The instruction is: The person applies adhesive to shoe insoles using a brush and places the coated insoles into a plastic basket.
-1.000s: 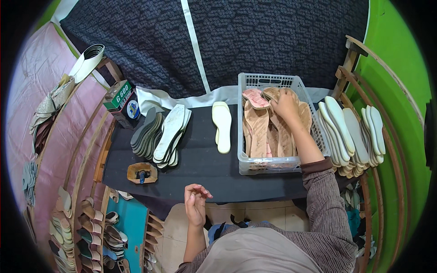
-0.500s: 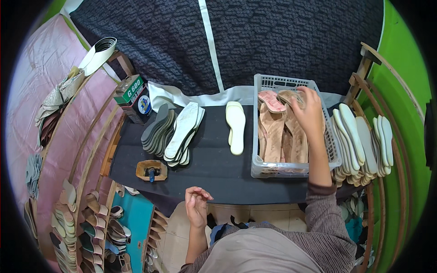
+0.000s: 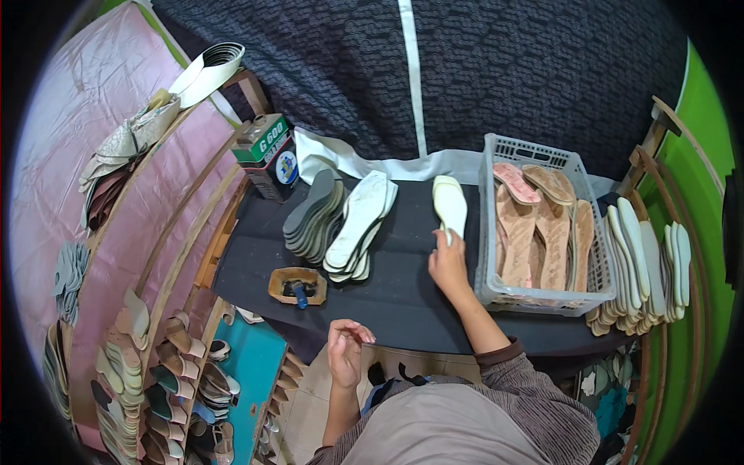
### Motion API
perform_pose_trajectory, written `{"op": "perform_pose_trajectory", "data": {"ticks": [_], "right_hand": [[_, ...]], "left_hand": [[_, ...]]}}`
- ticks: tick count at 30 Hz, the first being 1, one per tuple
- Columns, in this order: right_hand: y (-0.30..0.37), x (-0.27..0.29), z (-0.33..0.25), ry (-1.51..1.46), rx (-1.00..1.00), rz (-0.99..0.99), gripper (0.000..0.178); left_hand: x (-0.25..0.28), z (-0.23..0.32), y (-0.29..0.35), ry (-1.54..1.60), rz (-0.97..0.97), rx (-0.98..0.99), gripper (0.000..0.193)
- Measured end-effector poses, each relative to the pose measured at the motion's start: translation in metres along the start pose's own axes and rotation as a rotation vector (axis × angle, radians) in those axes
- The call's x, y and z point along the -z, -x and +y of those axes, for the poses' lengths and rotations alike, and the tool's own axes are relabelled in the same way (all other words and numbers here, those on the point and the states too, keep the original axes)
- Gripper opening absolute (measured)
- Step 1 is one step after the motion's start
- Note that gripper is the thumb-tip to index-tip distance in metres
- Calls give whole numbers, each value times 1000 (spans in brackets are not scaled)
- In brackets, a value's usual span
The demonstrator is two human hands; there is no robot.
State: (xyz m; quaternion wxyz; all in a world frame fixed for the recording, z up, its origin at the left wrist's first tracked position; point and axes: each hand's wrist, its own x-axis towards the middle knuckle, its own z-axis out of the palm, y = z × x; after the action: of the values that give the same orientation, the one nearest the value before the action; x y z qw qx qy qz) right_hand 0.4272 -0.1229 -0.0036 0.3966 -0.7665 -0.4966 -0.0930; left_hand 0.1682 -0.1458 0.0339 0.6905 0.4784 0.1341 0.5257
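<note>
Head view: the cream insole (image 3: 449, 200) lies on the dark table (image 3: 411, 291) directly beyond the right hand (image 3: 449, 265), its long axis running away from the fingers. The right hand is nearer; its fingertips touch the insole's near end, but whether they pinch it cannot be told. The left hand (image 3: 347, 353), loosely curled with nothing visible in it, is left of that grip and nearer the body. Right of the grip: crate (image 3: 546, 301) with brown insoles (image 3: 515, 248). Left: white insole stack (image 3: 360, 221).
</note>
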Motion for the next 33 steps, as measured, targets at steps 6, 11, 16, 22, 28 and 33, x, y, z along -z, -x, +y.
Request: {"op": "perform_pose_trajectory", "data": {"ticks": [6,11,16,22,28,33], "right_hand": [[-4,-39,36,210,-412,-135,60],[-8,-45,34,340,-390,-12,59],[-18,-4,-28,193,-230,26,54],[-17,17,-143,-1288,49,-451,62],[11,-22,-210,-1600,27,-1204,65],[13,-30,-226,-1176,60,-1138,35]], "left_hand": [[40,16,-6,-12,-57,50,30],[62,36,-19,-31,-148,48,31],[87,51,-31,11,-201,23,28],[109,63,-48,49,-35,2,35],[125,89,-66,82,-18,191,77],[139,95,-73,117,112,47,48]]}}
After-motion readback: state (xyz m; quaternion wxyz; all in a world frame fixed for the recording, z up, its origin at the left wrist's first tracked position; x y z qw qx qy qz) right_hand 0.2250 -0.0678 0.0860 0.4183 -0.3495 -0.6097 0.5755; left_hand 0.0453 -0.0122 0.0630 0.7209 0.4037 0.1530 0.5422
